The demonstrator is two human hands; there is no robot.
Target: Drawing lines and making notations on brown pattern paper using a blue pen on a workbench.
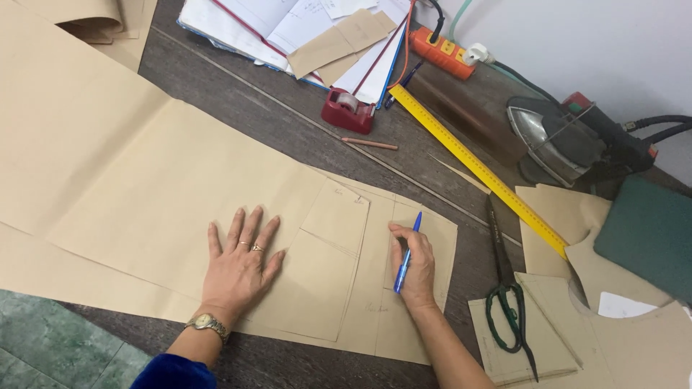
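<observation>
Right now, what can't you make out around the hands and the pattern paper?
All head view:
- Pen tip: hidden under the right hand.
- Pencil notes on the paper pattern piece: too small.
- Brown paper sheet: cut off at the left edge.
- Paper beneath the flat left hand: covered.

Blue pen (406, 253), tan paper (144, 180).

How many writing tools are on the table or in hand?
2: a blue pen in the right hand, and a pencil by the tape dispenser. Others may hide under the papers.
</observation>
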